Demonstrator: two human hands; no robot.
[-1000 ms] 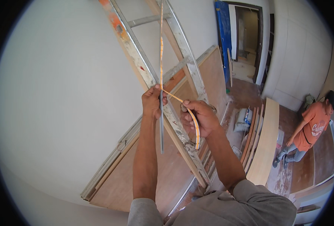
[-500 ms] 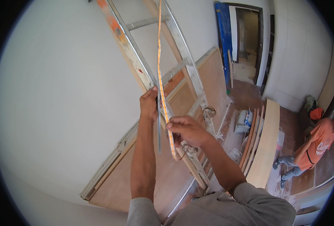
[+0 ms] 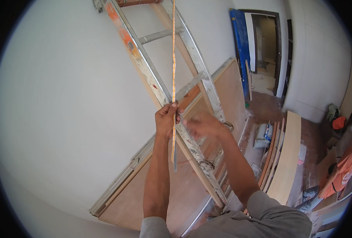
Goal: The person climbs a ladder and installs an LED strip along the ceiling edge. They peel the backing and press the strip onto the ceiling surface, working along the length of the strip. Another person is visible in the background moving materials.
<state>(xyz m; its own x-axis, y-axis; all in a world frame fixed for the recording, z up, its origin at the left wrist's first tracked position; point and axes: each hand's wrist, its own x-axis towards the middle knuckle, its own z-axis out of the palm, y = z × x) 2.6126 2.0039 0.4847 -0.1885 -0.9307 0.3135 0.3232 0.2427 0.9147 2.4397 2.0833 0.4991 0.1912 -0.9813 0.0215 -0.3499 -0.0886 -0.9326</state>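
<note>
- In the head view, pinches an orange-marked LED strip light [image 3: 174,59] near the centre of the dial, with thumb and fingers of the left hand [image 3: 166,121] closed on it.
- Runs the strip from twelve o'clock down toward six, with the tail along a slim grey profile [image 3: 175,166].
- Probably grips there to keep strip and profile together, and perhaps to hold the upper length straight.
- Has the right hand [image 3: 203,125] just beside, toward three o'clock; too blurred to tell whether open, closed or touching anything.
- Works before a paint-spattered aluminium ladder [image 3: 157,89], slanting from eleven o'clock to five.
- Toward nine, faces a smooth white wall [image 3: 73,99]; toward seven, plywood [image 3: 128,204] leaning there, perhaps to save floor space.
- Past three, overlooks a pale wooden board [image 3: 283,158], narrow brown planks [image 3: 268,156] and a pale sack [image 3: 260,139] on a dusty brown floor [image 3: 263,106].
- Farther out, shares the room with an orange-shirted co-worker [image 3: 342,174].
- Toward one, shows blue sheeting [image 3: 240,43] beside a dark-framed doorway [image 3: 267,43].
</note>
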